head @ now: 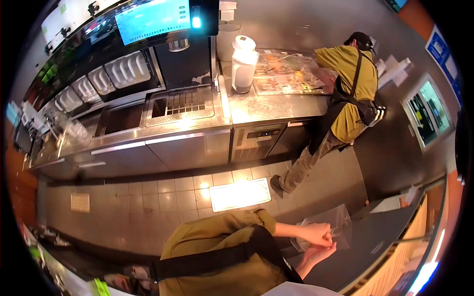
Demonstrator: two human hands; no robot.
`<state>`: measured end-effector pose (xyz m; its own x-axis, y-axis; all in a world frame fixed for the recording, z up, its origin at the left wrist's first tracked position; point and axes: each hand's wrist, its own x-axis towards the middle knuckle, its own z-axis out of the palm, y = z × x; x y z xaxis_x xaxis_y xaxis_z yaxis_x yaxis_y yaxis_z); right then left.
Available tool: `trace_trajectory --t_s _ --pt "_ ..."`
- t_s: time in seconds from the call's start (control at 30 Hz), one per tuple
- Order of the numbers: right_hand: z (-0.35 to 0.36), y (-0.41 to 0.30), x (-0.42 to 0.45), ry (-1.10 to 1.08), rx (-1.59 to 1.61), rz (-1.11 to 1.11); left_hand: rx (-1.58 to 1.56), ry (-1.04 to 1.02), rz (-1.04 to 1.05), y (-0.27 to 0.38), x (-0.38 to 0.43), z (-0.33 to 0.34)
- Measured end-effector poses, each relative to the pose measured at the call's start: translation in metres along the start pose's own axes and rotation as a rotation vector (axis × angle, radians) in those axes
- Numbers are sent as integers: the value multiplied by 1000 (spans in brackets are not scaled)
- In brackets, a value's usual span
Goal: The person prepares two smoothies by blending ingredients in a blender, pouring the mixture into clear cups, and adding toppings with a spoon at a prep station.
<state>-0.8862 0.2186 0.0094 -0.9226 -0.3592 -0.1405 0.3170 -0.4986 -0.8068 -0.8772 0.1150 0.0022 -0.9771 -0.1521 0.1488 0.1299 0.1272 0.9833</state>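
At the lower right, both hands are close together over a dark grey counter. A clear plastic bag spreads out from between them towards the right. My left hand is closed on the bag with its fingers bent. Just below it, my right hand has its fingertips up against the left hand and the bag's edge. A clear, rounded shape shows partly behind the wrists; I cannot tell whether it is a container or part of the bag.
A co-worker in an olive shirt leans over clear food trays on the steel counter. Beside the trays stands a white jug. A lit screen hangs above a drip grate. Tiled floor separates the two counters.
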Motion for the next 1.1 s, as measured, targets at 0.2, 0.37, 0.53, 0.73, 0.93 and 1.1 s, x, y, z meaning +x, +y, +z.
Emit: trace_trajectory --t_s 0.2,0.37,0.53,0.73,0.93,1.1 --pt "-34 -32 160 -109 -245 20 125 126 -57 -35 163 6" --pt "-78 -88 255 -114 -762 79 435 237 -207 -69 266 16" --pt "-202 -85 339 149 -679 104 393 183 -313 -73 362 -2" --pt "-437 16 401 207 -1136 510 354 158 -406 -118 472 32" --pt "-494 -18 521 211 -970 859 541 121 -587 -181 600 67" --pt "-502 -82 664 351 -642 985 468 180 -561 -165 717 64"
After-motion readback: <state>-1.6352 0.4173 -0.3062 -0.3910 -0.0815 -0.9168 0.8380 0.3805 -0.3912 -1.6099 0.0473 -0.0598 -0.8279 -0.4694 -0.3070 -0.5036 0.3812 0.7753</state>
